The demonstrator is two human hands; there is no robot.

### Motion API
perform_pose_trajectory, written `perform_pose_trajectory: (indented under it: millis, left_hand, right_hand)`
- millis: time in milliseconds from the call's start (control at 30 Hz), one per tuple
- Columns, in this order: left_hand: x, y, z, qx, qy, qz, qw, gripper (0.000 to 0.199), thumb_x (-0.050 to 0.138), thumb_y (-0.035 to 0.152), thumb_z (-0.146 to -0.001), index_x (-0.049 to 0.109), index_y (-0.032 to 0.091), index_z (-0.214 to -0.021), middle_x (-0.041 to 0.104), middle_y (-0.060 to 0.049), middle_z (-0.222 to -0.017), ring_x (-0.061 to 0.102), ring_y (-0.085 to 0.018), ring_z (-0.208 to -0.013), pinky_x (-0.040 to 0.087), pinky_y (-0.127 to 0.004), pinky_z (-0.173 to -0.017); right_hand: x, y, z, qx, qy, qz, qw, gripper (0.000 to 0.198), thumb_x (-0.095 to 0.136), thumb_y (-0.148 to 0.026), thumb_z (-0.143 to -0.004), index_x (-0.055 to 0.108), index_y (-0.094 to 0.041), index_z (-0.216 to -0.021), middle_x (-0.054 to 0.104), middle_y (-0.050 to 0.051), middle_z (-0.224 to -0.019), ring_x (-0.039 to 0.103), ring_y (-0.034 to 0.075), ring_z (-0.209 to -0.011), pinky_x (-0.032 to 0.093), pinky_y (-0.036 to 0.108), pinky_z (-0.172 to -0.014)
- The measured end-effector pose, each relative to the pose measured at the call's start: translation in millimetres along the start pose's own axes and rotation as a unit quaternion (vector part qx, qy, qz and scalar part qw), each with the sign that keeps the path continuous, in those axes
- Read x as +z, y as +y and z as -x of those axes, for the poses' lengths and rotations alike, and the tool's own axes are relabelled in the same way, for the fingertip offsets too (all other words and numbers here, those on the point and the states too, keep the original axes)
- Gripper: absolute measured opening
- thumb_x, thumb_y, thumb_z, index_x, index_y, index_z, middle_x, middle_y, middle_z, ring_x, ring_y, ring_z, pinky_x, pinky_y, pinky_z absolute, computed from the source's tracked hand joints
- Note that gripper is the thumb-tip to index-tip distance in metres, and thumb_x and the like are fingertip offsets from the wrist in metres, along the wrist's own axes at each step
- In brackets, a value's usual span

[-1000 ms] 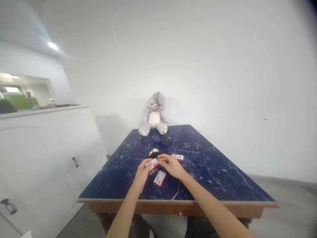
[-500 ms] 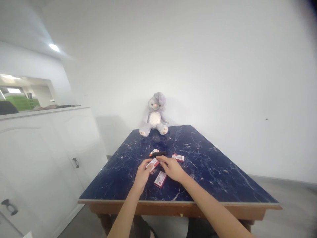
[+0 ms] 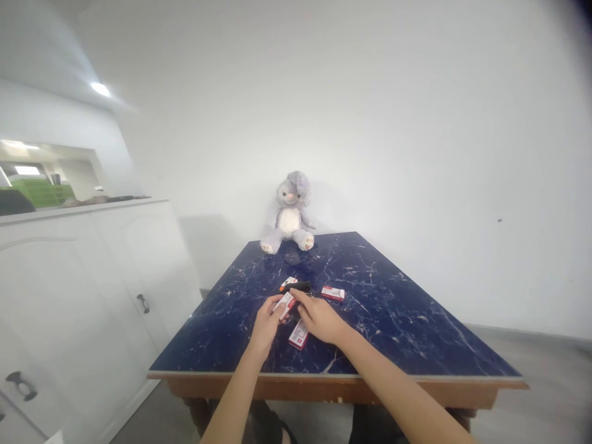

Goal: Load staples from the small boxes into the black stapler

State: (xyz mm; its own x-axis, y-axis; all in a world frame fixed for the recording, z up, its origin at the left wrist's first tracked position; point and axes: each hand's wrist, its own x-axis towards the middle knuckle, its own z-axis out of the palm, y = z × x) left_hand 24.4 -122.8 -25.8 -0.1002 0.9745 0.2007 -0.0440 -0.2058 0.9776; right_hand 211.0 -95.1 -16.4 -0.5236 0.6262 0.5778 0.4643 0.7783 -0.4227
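Above the near middle of the table, my left hand (image 3: 267, 322) is closed around a small red-and-white cardboard box (image 3: 285, 303), held tilted with its upper end toward the right. The fingers of my right hand (image 3: 321, 316) are bent at that upper end and touch it; the thumb side is partly hidden. Under my right hand lies a second red-and-white box (image 3: 298, 336), partly covered by it. Just beyond my hands is a dark, long object with an orange end (image 3: 296, 288), its kind unclear, beside a white card or small box (image 3: 289, 281).
Another red-and-white box (image 3: 333, 293) lies to the right of my hands on the blue marbled table (image 3: 393, 320). At the far edge a grey plush toy (image 3: 290, 219) sits against the wall. A white cabinet (image 3: 92, 283) stands to the left.
My right hand has shifted slightly left and in over the held box's end, covering more of the box lying below. My left hand keeps its hold.
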Motion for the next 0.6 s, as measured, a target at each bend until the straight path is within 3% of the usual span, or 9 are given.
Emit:
perform_pose_trajectory:
  millis: [133,233,367,533,600]
  left_hand:
    - [-2,-2,-1,-0.002,0.004,0.006,1.0,0.048,0.073,0.049,-0.077,0.065,0.017,-0.112,0.071,-0.008,-0.097,0.063,-0.015,-0.075,0.048,-0.026,-0.067]
    - [-2,-3,-1,-0.005,0.0,0.017,1.0,0.049,0.073,0.049,-0.078,0.064,0.018,-0.114,0.071,-0.008,-0.1,0.064,-0.015,-0.078,0.048,-0.025,-0.068]
    - [-2,-1,0,-0.003,-0.008,0.013,1.0,0.05,0.073,0.047,-0.079,0.063,0.018,-0.119,0.072,-0.009,-0.101,0.065,-0.017,-0.081,0.05,-0.027,-0.072]
    - [-1,3,3,0.002,-0.032,-0.006,0.999,0.05,0.074,0.042,-0.08,0.062,0.018,-0.122,0.073,-0.011,-0.107,0.068,-0.021,-0.089,0.052,-0.032,-0.081]
    - [1,6,5,0.004,-0.038,-0.005,0.999,0.051,0.074,0.041,-0.079,0.061,0.018,-0.123,0.073,-0.012,-0.11,0.069,-0.022,-0.092,0.052,-0.033,-0.082]
  right_hand:
    - [2,1,1,-0.01,-0.006,0.004,1.0,0.058,0.039,-0.016,-0.096,0.031,-0.021,-0.154,0.065,0.014,-0.129,0.067,0.026,-0.108,0.052,0.042,-0.094]
    - [4,4,0,-0.007,0.015,-0.05,0.999,0.06,0.04,-0.014,-0.095,0.029,-0.023,-0.154,0.062,0.011,-0.134,0.064,0.025,-0.115,0.05,0.042,-0.099]
    - [4,6,-3,0.022,0.041,-0.113,0.993,0.052,0.047,-0.013,-0.092,0.047,-0.024,-0.143,0.066,0.009,-0.127,0.068,0.023,-0.105,0.052,0.042,-0.097]
    - [2,9,-7,0.022,0.064,-0.175,0.982,0.037,0.053,-0.015,-0.088,0.068,-0.025,-0.12,0.052,0.009,-0.144,0.054,0.025,-0.128,0.048,0.043,-0.104]
    - [3,13,-9,0.06,0.082,-0.237,0.966,0.033,0.055,-0.023,-0.09,0.067,-0.025,-0.121,0.053,0.009,-0.142,0.058,0.024,-0.123,0.052,0.042,-0.099]
